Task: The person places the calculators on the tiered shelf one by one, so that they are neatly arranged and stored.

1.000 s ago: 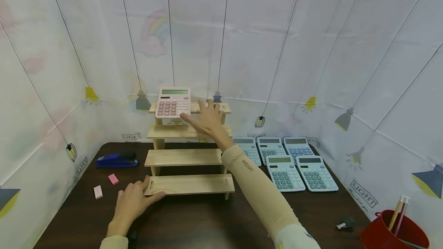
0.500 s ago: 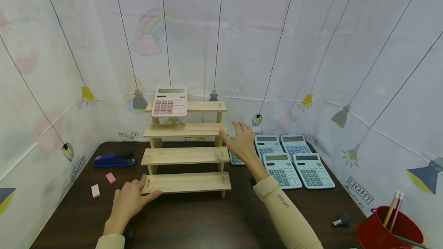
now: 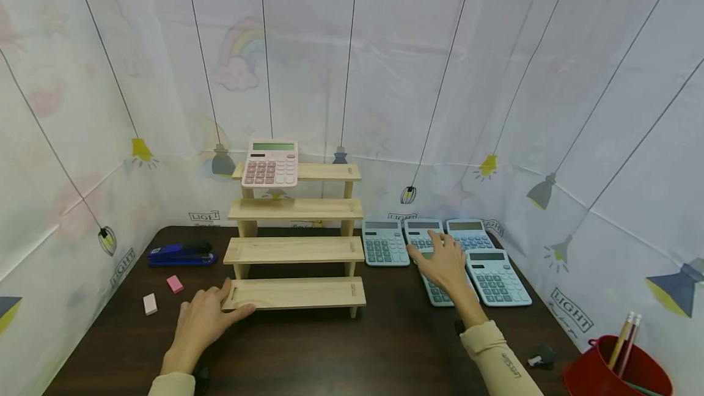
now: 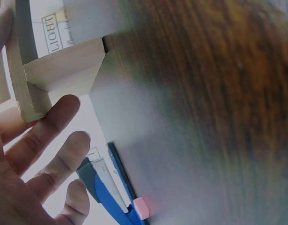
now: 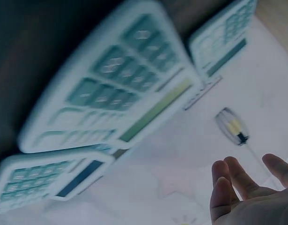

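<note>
A pale wooden rack with several steps [image 3: 297, 249] stands on the dark table. My left hand [image 3: 199, 322] holds the left end of its lowest step, thumb along the front edge and index finger at the corner. In the left wrist view the other fingers [image 4: 71, 150] are spread beside the step. My right hand [image 3: 444, 264] is over a light-blue calculator [image 3: 436, 292] in the front row, partly hiding it, fingers apart and bent a little. The right wrist view shows that calculator [image 5: 111, 84] close by, with the fingertips off its keys. A pink calculator [image 3: 271, 164] leans on the top step.
More light-blue calculators, one at the front right [image 3: 498, 277] and one beside the rack [image 3: 385, 243], lie at the right. A blue stapler [image 3: 181, 254], a pink eraser [image 3: 175, 284] and a white eraser [image 3: 150, 304] lie left. A red bucket [image 3: 588, 371] with pencils stands front right.
My right hand has left the pink calculator, which stays on the top step, and moved right and down over the blue calculators. The left hand stays at the lowest step.
</note>
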A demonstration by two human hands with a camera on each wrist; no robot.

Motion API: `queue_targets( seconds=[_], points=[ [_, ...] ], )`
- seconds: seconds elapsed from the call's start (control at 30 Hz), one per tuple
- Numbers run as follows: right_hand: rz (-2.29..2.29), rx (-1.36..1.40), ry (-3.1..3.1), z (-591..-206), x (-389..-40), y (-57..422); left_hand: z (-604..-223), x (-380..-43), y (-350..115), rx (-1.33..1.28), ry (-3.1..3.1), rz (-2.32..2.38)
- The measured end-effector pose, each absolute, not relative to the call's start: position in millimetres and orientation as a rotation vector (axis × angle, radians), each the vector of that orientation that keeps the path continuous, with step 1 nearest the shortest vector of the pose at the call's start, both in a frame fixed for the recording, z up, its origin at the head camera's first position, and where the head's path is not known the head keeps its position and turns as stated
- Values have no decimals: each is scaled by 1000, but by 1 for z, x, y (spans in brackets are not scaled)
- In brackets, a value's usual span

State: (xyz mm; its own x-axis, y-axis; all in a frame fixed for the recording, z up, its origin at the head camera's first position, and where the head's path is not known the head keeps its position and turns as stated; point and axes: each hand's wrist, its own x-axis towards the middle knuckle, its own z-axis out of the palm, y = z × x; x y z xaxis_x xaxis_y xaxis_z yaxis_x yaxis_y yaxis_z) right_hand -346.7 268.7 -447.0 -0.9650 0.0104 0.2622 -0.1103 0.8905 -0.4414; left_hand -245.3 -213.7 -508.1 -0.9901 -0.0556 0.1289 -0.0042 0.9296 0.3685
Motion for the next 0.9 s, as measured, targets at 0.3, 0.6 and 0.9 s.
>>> queue_targets(
  seconds=[0.3, 0.6, 0.9],
  points=[
    [525, -23, -2919, -479, -334, 306, -504, -245, -214, 39, -2958, -551],
    [481, -76, -3041, -496, -327, 325, -508, -244, -213, 46, -2966, -536],
    [447, -108, -3142, -498, -334, 337, -507, -245, -213, 59, -2974, -535]
  ],
)
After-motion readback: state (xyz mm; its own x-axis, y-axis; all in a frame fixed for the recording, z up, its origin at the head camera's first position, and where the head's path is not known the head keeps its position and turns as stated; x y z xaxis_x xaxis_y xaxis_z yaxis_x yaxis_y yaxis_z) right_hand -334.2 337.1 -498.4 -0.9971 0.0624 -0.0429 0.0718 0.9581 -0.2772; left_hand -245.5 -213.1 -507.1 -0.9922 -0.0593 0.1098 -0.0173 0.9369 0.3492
